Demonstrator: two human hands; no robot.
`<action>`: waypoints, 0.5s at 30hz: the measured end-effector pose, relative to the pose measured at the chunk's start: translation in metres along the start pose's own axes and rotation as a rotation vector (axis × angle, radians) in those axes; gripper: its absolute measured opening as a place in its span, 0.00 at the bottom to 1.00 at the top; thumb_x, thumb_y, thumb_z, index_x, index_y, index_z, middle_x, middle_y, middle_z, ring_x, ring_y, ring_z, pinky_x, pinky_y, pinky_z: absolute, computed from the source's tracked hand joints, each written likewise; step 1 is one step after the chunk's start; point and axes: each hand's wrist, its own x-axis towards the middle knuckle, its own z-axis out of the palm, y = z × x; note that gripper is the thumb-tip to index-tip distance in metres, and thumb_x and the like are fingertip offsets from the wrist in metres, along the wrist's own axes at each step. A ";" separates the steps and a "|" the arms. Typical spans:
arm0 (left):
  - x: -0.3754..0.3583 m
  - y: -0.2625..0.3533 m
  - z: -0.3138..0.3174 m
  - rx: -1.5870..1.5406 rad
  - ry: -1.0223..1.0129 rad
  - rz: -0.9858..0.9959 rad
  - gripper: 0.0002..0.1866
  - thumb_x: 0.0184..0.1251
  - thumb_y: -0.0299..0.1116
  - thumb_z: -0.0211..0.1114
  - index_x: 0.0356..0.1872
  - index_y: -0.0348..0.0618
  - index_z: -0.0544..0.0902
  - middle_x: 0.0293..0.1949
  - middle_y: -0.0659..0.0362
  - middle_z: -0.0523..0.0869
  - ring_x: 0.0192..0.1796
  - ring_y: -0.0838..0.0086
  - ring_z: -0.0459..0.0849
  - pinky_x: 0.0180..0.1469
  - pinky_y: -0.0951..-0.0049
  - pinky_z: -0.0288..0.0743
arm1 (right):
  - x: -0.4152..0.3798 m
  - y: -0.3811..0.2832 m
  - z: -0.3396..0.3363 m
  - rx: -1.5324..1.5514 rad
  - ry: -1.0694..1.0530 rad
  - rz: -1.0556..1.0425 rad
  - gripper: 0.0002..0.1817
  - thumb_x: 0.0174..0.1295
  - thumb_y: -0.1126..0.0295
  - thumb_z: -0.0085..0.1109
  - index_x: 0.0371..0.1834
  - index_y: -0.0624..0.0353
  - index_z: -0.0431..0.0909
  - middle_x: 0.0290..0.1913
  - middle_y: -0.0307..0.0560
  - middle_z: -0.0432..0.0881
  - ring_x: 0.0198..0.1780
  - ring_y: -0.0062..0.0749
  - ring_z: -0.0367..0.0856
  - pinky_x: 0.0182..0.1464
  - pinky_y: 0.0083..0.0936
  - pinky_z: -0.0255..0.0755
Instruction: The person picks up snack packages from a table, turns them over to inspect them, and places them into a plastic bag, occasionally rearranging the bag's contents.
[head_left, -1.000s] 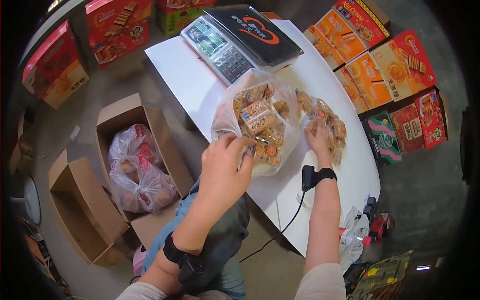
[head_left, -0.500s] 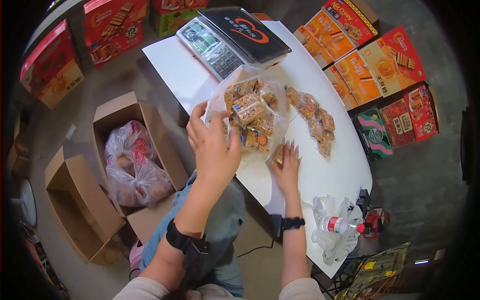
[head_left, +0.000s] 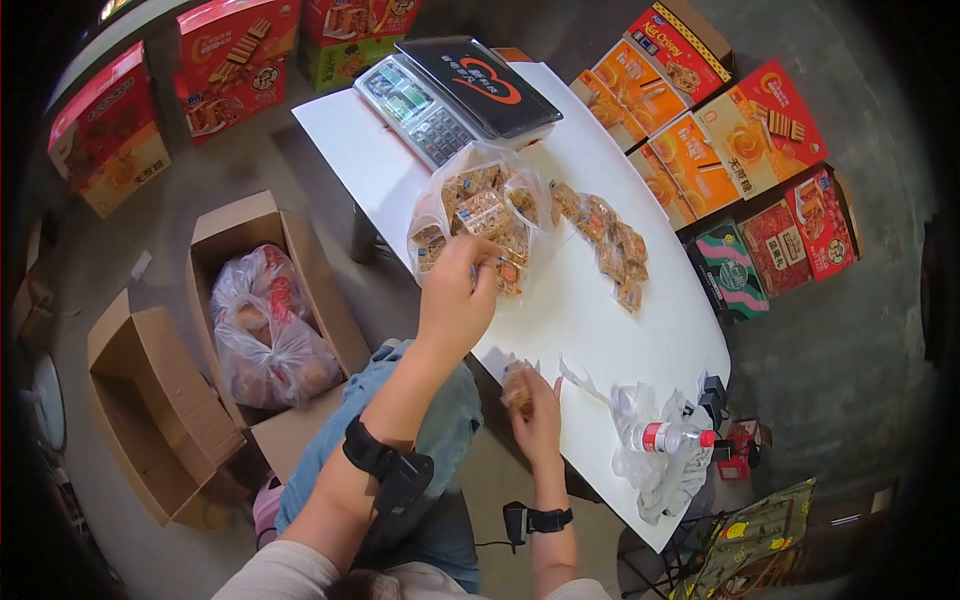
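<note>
A clear plastic bag (head_left: pixel 425 225) full of wrapped oat-and-nut bars (head_left: pixel 484 213) stands on the white table in front of the scale. My left hand (head_left: pixel 455 300) is closed at the bag's near edge, its thumb and fingers pinched together on the plastic. My right hand (head_left: pixel 538 425) grips a wrapped oat-and-nut bar (head_left: pixel 517 390) just off the table's near edge; the fingers partly cover it. A loose pile of the same wrapped bars (head_left: pixel 610 245) lies to the right of the bag.
A digital scale (head_left: pixel 425 115) sits at the table's far end. A bottle (head_left: pixel 675 438) lies on crumpled plastic bags (head_left: pixel 640 475) at the right. Printed snack boxes (head_left: pixel 700 165) line the far side. Open cartons (head_left: pixel 165 410) stand on the floor at left, one holding filled bags (head_left: pixel 270 335).
My right hand has drawn back toward me, lifting a wrapped bar from the table. My left hand has moved from the bag's left side to its near edge, and its spread fingers have closed.
</note>
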 end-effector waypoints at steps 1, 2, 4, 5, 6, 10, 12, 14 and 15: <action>-0.002 -0.001 0.002 -0.001 0.000 0.001 0.05 0.57 0.24 0.54 0.34 0.38 0.76 0.34 0.53 0.79 0.36 0.63 0.80 0.39 0.69 0.72 | 0.002 -0.005 -0.003 0.393 0.143 0.266 0.28 0.54 0.68 0.60 0.59 0.60 0.65 0.56 0.52 0.71 0.58 0.43 0.68 0.62 0.41 0.57; -0.004 0.000 0.005 -0.023 -0.045 -0.033 0.05 0.58 0.26 0.54 0.35 0.38 0.76 0.34 0.52 0.79 0.36 0.63 0.80 0.39 0.68 0.73 | 0.005 -0.008 -0.005 0.785 0.289 0.533 0.22 0.57 0.68 0.57 0.56 0.62 0.68 0.50 0.52 0.76 0.52 0.41 0.75 0.58 0.35 0.65; -0.006 0.004 0.009 -0.050 -0.100 -0.060 0.06 0.59 0.28 0.55 0.36 0.38 0.77 0.33 0.52 0.79 0.36 0.64 0.80 0.38 0.67 0.73 | 0.020 -0.009 -0.013 1.136 0.648 0.557 0.18 0.63 0.64 0.49 0.50 0.66 0.71 0.44 0.50 0.79 0.44 0.37 0.79 0.49 0.28 0.70; -0.007 0.007 0.009 -0.023 -0.190 -0.092 0.08 0.60 0.31 0.55 0.36 0.38 0.77 0.33 0.52 0.80 0.36 0.64 0.80 0.37 0.67 0.73 | 0.028 -0.010 -0.020 1.383 0.786 0.593 0.18 0.64 0.64 0.47 0.49 0.67 0.71 0.45 0.50 0.78 0.46 0.36 0.78 0.51 0.29 0.69; -0.008 0.010 0.009 0.004 -0.281 -0.125 0.10 0.61 0.34 0.55 0.37 0.39 0.78 0.33 0.51 0.80 0.35 0.64 0.80 0.36 0.67 0.73 | 0.037 -0.013 -0.023 1.382 0.796 0.596 0.18 0.64 0.64 0.47 0.49 0.67 0.71 0.45 0.50 0.78 0.46 0.36 0.78 0.51 0.29 0.69; -0.012 0.023 0.010 0.042 -0.449 -0.174 0.14 0.61 0.39 0.56 0.36 0.38 0.79 0.33 0.51 0.79 0.35 0.63 0.80 0.36 0.67 0.72 | 0.063 -0.034 -0.015 1.779 0.959 0.522 0.25 0.65 0.55 0.42 0.57 0.64 0.63 0.55 0.49 0.71 0.57 0.36 0.70 0.57 0.34 0.63; -0.013 0.025 0.009 0.052 -0.463 -0.079 0.17 0.59 0.45 0.59 0.34 0.38 0.80 0.31 0.50 0.79 0.33 0.62 0.79 0.36 0.67 0.72 | 0.067 -0.054 -0.003 1.720 0.953 0.568 0.25 0.65 0.55 0.40 0.58 0.62 0.63 0.55 0.46 0.71 0.56 0.33 0.70 0.53 0.32 0.65; -0.014 0.027 0.005 0.139 -0.539 -0.079 0.19 0.57 0.47 0.60 0.35 0.38 0.80 0.30 0.50 0.79 0.33 0.62 0.79 0.35 0.67 0.72 | 0.066 -0.070 0.005 1.895 0.865 0.647 0.25 0.64 0.51 0.40 0.57 0.57 0.65 0.54 0.44 0.72 0.54 0.32 0.71 0.48 0.30 0.66; -0.013 0.026 0.004 0.213 -0.603 -0.078 0.21 0.55 0.50 0.62 0.35 0.38 0.80 0.30 0.50 0.78 0.32 0.61 0.79 0.35 0.66 0.72 | 0.065 -0.077 0.002 2.011 0.801 0.715 0.26 0.63 0.50 0.40 0.57 0.56 0.65 0.53 0.43 0.73 0.53 0.32 0.72 0.47 0.30 0.67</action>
